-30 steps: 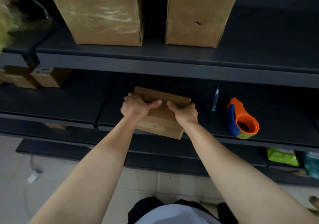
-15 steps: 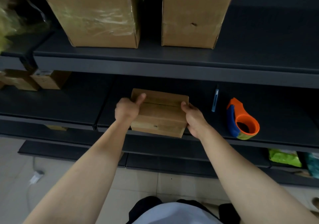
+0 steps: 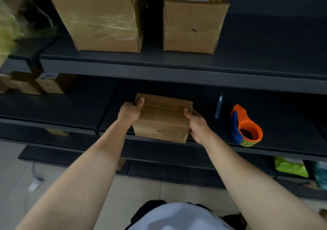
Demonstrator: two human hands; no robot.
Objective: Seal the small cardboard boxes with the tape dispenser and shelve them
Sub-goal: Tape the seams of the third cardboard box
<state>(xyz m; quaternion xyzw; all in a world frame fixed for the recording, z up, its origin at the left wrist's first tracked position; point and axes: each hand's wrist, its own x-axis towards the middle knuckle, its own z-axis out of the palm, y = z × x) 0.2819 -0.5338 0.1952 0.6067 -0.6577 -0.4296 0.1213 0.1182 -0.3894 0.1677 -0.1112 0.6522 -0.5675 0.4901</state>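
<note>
A small cardboard box sits on the middle dark shelf, its front edge overhanging the shelf lip. Its top flaps are folded down and meet at a seam across the middle. My left hand grips the box's left side with the thumb on the top. My right hand holds its right side, thumb resting on the top near the seam. An orange and blue tape dispenser stands on the same shelf to the right, apart from my hands.
A blue pen-like tool lies between the box and the dispenser. Two larger cardboard boxes stand on the upper shelf. Small boxes sit at the far left of the middle shelf. Green packets lie lower right.
My hands moved from the top centre of the box, where they pressed the flaps, out to its left and right sides. The box now lies squarer to the shelf.
</note>
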